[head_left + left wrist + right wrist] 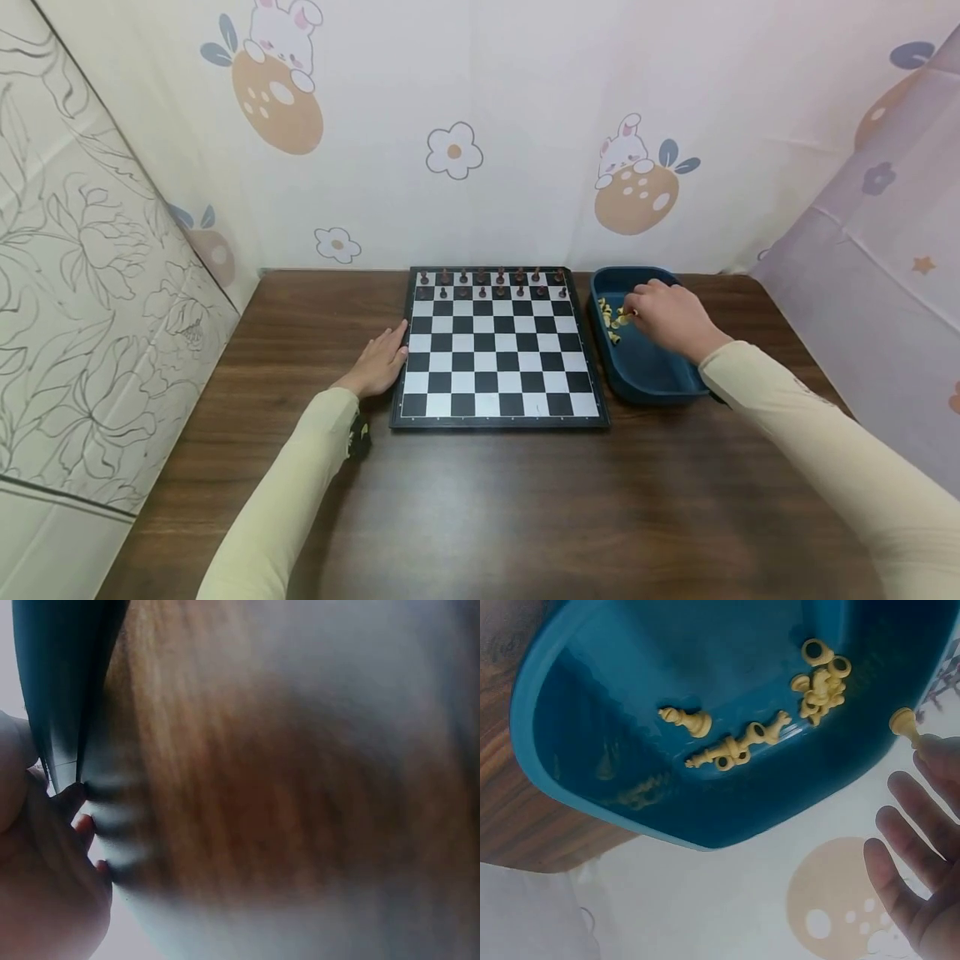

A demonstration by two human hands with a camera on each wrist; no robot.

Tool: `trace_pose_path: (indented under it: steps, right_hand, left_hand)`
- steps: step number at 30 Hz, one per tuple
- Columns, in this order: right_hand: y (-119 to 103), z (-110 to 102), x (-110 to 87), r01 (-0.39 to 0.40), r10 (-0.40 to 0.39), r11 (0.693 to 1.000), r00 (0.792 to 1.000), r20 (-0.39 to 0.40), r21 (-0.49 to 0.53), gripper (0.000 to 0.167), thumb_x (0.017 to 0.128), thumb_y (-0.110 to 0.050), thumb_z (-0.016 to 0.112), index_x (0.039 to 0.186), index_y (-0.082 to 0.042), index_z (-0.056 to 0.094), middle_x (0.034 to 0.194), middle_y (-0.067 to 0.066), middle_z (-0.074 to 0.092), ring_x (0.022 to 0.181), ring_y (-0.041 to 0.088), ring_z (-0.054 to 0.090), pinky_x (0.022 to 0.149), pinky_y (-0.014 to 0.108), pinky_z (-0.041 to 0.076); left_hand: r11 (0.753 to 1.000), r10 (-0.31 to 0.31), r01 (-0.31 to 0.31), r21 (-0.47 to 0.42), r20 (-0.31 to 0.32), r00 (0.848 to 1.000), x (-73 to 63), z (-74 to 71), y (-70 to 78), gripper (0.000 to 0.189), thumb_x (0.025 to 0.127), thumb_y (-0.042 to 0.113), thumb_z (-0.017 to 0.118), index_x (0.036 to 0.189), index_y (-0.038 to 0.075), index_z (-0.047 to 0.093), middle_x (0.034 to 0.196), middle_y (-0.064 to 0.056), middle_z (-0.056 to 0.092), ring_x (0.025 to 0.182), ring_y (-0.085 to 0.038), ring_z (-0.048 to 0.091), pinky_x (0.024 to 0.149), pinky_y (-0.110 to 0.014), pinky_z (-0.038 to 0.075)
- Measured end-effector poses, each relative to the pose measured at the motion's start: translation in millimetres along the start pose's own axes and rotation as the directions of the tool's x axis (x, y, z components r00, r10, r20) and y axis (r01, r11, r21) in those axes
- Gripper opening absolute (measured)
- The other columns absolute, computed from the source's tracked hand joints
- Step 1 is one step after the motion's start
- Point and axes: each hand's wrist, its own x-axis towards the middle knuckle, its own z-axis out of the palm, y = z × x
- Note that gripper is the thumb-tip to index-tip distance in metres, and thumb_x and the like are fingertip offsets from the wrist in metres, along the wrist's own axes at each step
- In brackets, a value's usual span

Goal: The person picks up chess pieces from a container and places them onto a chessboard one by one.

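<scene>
Probably a home corner, with a wood-grain table against cartoon-rabbit and flower-patterned hangings.

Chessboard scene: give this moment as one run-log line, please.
left hand: touches chessboard at left edge | right hand: pinches yellow chess piece over blue tub | red chess pieces: two far rows

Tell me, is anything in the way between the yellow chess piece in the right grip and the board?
Just the blue tray's side wall, the one next to the board. I can't tell if the yellow chess piece in the right grip is above it. Nothing else visible blocks it.
</scene>
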Motion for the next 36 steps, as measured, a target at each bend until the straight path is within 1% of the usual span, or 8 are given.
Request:
trace_pose_path:
  steps: [5,8,12,16,20,22,27,36]
  right_hand:
    - [-12.6,-3.5,-2.6,0.062,-0.064,0.997,0.997,-0.030,-0.056,0.012,0.078,-0.006,0.077,0.089,-0.003,0.072,0.083,0.010,0.067,0.070,0.024,0.053,0.054,0.033,0.048]
    - [-22.1,-4.2,-2.3,0.077,-0.080,0.993,0.996,-0.036,-0.086,0.014,0.077,-0.008,0.079,0.088,-0.004,0.072,0.082,0.009,0.067,0.070,0.023,0.052,0.054,0.032,0.046]
    - [-35.2,-2.5,-1.1,0.122,-0.130,0.985,0.990,-0.061,-0.121,0.013,0.076,-0.009,0.080,0.086,-0.005,0.072,0.082,0.009,0.066,0.071,0.023,0.053,0.055,0.032,0.047]
    - [-48.4,-0.9,0.3,0.160,-0.170,0.978,0.983,-0.073,-0.132,0.011,0.077,-0.010,0.080,0.085,-0.006,0.073,0.083,0.009,0.067,0.072,0.023,0.055,0.060,0.034,0.052]
    - [-60.4,1.8,2.1,0.183,-0.191,0.975,0.980,-0.055,-0.128,0.013,0.077,-0.012,0.080,0.088,-0.007,0.074,0.084,0.008,0.067,0.076,0.023,0.056,0.067,0.037,0.055]
    - [-66.1,3.9,3.3,0.199,-0.206,0.972,0.977,-0.046,-0.125,0.012,0.078,-0.012,0.080,0.087,-0.007,0.074,0.084,0.007,0.067,0.077,0.023,0.056,0.067,0.036,0.054]
    - [-83.4,7.8,5.3,0.248,-0.253,0.960,0.967,-0.018,-0.133,0.014,0.076,-0.014,0.081,0.086,-0.010,0.073,0.086,0.004,0.067,0.077,0.021,0.055,0.063,0.031,0.048]
    - [-110.5,13.8,3.1,0.339,-0.339,0.932,0.941,0.020,-0.125,0.017,0.077,-0.020,0.081,0.091,-0.013,0.074,0.087,0.001,0.067,0.079,0.017,0.057,0.058,0.027,0.042]
  left_hand:
    - [1.000,0.000,0.000,0.001,0.005,1.000,0.0,-1.1,0.3,0.055,0.105,0.021,0.026,0.152,0.001,0.007,0.156,-0.018,0.015,0.143,-0.037,0.009,0.114,-0.053,0.004]
    - [1.000,-0.002,0.002,0.002,0.007,1.000,1.0,-0.9,-0.2,0.055,0.105,0.022,0.025,0.152,0.001,0.007,0.157,-0.018,0.014,0.143,-0.037,0.009,0.113,-0.053,0.003]
    - [1.000,-0.012,0.012,0.002,0.009,1.000,1.9,-0.7,-0.6,0.055,0.105,0.022,0.025,0.153,0.002,0.007,0.157,-0.018,0.014,0.143,-0.037,0.009,0.114,-0.052,0.003]
    - [1.000,-0.018,0.018,0.000,0.012,1.000,1.5,-0.8,1.3,0.055,0.105,0.022,0.026,0.153,0.003,0.007,0.157,-0.017,0.015,0.143,-0.036,0.009,0.114,-0.052,0.003]
    - [1.000,-0.027,0.027,-0.004,0.017,0.999,0.9,-0.8,2.9,0.055,0.105,0.023,0.026,0.153,0.003,0.006,0.157,-0.017,0.014,0.144,-0.036,0.008,0.114,-0.052,0.003]
    - [0.999,-0.032,0.032,-0.005,0.019,0.999,1.1,-0.8,2.6,0.055,0.105,0.023,0.025,0.153,0.003,0.006,0.157,-0.017,0.014,0.144,-0.036,0.007,0.114,-0.052,0.003]
    - [0.999,-0.032,0.032,-0.005,0.018,0.999,1.6,-0.6,3.0,0.056,0.104,0.022,0.026,0.153,0.003,0.006,0.157,-0.018,0.014,0.143,-0.036,0.008,0.114,-0.053,0.003]
    - [0.999,-0.037,0.037,-0.005,0.015,0.999,1.1,-0.5,4.5,0.056,0.104,0.022,0.026,0.153,0.003,0.006,0.157,-0.017,0.013,0.143,-0.036,0.008,0.113,-0.053,0.003]
